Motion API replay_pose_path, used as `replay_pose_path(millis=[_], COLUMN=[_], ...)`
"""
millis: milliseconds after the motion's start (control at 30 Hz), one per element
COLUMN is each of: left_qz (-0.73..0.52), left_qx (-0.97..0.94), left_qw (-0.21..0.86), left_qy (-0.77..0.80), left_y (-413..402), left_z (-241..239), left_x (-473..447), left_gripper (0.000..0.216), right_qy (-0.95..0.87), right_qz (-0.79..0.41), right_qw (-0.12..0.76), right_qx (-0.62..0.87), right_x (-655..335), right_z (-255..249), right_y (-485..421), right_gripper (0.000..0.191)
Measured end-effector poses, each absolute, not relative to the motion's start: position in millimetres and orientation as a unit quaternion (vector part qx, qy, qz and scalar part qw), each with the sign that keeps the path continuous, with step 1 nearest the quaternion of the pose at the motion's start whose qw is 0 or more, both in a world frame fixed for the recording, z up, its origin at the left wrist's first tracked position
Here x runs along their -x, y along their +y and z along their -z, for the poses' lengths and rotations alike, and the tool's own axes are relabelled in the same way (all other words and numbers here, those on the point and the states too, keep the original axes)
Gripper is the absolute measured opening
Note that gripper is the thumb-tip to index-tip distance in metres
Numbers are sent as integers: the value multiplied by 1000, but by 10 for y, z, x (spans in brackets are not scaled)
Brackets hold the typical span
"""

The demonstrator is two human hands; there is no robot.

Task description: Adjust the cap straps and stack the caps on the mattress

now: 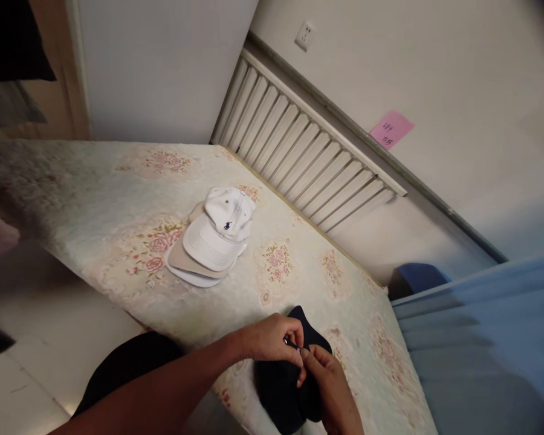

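Observation:
A dark navy cap (pixel 281 393) lies on the flowered mattress (pixel 118 199) near its front edge. My left hand (pixel 272 339) and my right hand (pixel 329 380) meet over the cap, fingers pinched together on a small metal part of it, perhaps a strap buckle. Both hands rest on the cap's fabric. Farther back on the mattress sits a stack of caps (pixel 213 238): a white one with a small dark logo on top, a beige one and another white one under it.
A white slatted radiator (pixel 299 151) runs along the wall behind the mattress, with a wall socket (pixel 304 35) and a pink note (pixel 391 128) above it. Blue fabric (pixel 480 338) lies at right. Pale floor shows at left.

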State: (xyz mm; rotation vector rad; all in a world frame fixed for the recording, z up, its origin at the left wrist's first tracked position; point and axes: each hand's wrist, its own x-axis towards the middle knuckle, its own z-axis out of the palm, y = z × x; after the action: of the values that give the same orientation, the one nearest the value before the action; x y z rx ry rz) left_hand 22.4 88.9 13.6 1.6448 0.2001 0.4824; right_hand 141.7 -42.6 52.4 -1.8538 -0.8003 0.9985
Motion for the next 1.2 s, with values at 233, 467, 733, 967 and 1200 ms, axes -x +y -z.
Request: replay_pose_path(millis=[233, 467, 733, 967, 1200], left_qz=[-276, -307, -287, -278, -238], left_qx=[-803, -851, -841, -777, -746], left_qw=[517, 420, 451, 551, 618], left_qy=[105, 71, 89, 122, 71], left_y=[782, 732, 715, 742, 756], left_z=[-78, -74, -49, -99, -130], left_x=[-230, -240, -241, -207, -184], left_gripper=[28, 20, 19, 18, 26], right_qy=[-278, -288, -298, -275, -258], right_qz=[-446, -436, -403, -408, -460], right_qw=[474, 483, 477, 477, 539], right_qx=[707, 702, 722, 728, 657], right_x=[-1367, -1401, -1417, -1377, -1350], right_z=[-541, -513, -515, -528, -588], right_y=[-406, -448, -467, -450, -420], right_gripper=[36, 37, 35, 35, 38])
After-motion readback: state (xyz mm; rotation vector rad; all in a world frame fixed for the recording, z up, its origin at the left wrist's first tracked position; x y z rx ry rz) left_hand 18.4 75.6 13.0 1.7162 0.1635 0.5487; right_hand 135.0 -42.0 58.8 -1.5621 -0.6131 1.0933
